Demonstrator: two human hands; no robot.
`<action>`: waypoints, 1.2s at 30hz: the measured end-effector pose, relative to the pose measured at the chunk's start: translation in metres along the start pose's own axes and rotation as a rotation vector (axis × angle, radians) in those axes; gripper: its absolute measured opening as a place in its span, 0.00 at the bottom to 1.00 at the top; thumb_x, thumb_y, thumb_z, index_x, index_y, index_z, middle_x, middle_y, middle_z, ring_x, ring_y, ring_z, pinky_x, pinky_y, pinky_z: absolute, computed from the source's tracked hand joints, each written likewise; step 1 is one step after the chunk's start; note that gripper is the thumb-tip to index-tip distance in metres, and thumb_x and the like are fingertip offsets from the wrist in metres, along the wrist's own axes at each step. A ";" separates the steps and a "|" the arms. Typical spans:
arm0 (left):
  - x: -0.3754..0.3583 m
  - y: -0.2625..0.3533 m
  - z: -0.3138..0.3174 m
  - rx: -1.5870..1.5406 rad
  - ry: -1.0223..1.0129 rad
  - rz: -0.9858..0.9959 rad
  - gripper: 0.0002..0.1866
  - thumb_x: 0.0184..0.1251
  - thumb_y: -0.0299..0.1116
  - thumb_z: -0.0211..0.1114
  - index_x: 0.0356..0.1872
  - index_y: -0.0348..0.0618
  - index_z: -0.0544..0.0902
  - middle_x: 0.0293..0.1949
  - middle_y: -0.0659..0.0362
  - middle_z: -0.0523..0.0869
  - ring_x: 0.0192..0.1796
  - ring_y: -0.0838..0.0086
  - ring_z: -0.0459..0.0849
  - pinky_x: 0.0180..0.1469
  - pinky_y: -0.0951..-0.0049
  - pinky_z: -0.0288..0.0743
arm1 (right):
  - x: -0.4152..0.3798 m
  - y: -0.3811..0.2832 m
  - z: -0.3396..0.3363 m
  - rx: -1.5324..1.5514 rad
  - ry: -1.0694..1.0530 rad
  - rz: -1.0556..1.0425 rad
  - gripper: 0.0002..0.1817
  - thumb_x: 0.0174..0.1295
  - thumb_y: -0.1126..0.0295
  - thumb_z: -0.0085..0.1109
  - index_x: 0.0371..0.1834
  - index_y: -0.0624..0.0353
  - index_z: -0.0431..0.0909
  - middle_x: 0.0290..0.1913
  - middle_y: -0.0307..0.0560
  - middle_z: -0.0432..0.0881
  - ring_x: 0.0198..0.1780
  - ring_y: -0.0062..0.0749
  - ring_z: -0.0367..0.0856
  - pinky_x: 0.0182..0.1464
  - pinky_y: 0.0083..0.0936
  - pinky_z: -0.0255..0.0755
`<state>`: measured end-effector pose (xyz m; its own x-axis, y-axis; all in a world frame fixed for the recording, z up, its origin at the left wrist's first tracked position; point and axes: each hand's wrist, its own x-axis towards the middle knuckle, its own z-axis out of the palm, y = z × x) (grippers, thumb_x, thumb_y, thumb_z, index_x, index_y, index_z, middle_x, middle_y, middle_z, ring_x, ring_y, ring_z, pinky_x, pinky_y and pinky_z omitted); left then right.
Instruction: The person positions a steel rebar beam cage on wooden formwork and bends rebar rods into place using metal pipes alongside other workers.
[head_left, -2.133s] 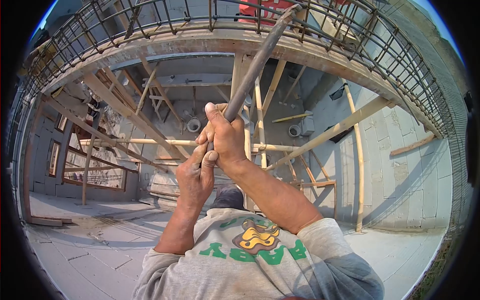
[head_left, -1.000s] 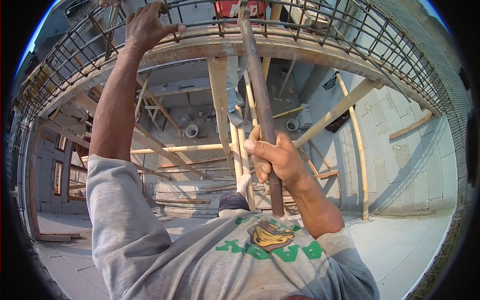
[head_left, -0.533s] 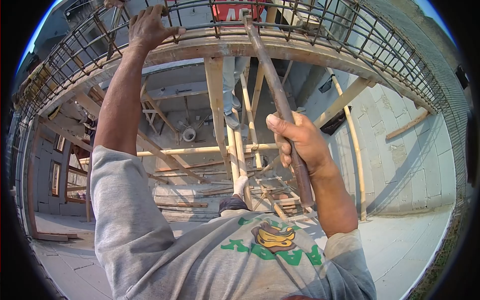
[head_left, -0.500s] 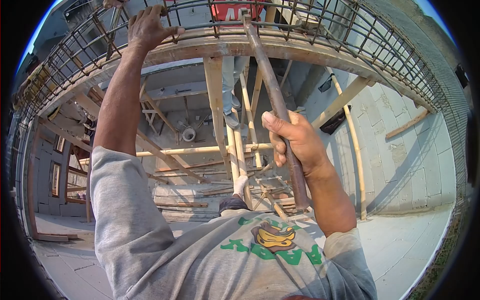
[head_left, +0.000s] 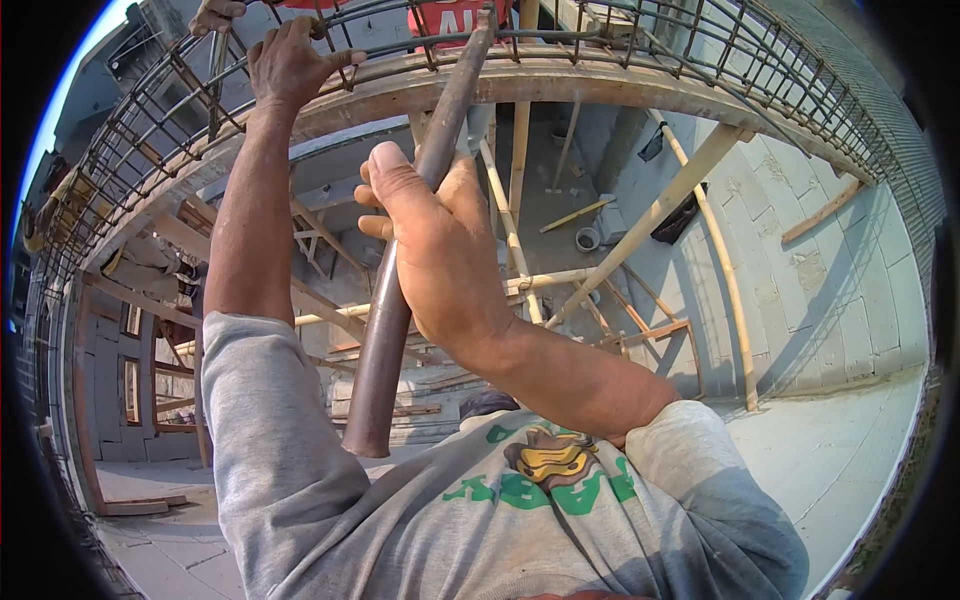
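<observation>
My right hand (head_left: 435,235) is wrapped around a long brown pipe-like bar (head_left: 375,360), with the thumb lying along its top side. The bar tilts, its flared lower end near my shirt and its far end, a small dark metal head (head_left: 487,18), at the steel rebar cage (head_left: 590,35). My left hand (head_left: 287,68) grips the cage at the upper left. Its fingers hook over a rebar and its thumb points right. Exactly how the bar's head meets the rebar is too small to tell.
A wooden formwork beam (head_left: 560,88) runs beneath the cage. Another person's hand (head_left: 217,15) is on the cage at the top left, and someone in red clothing (head_left: 440,25) is behind it. Wooden props (head_left: 660,215), a bucket (head_left: 587,239) and block walls (head_left: 830,290) lie below.
My right hand has swung the bar's lower end leftward, and the hand itself has moved left and up. My left hand stays on the cage. Another person's hand shows more fully at the top left.
</observation>
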<state>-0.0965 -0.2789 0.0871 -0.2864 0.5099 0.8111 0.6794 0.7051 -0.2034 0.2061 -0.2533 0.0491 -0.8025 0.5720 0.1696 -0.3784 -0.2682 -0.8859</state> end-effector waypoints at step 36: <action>0.004 0.006 -0.011 -0.266 -0.042 -0.063 0.36 0.27 0.60 0.82 0.37 0.46 0.82 0.34 0.59 0.84 0.44 0.64 0.81 0.52 0.59 0.67 | -0.032 -0.014 -0.006 -1.161 -1.300 -1.016 0.12 0.49 0.65 0.57 0.14 0.56 0.69 0.12 0.39 0.68 0.15 0.29 0.74 0.20 0.29 0.67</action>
<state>-0.0860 -0.2780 0.0948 -0.3575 0.4931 0.7931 0.8112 0.5847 0.0021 0.2391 -0.2634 0.0534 -0.5227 -0.7686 0.3689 -0.8270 0.5623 -0.0004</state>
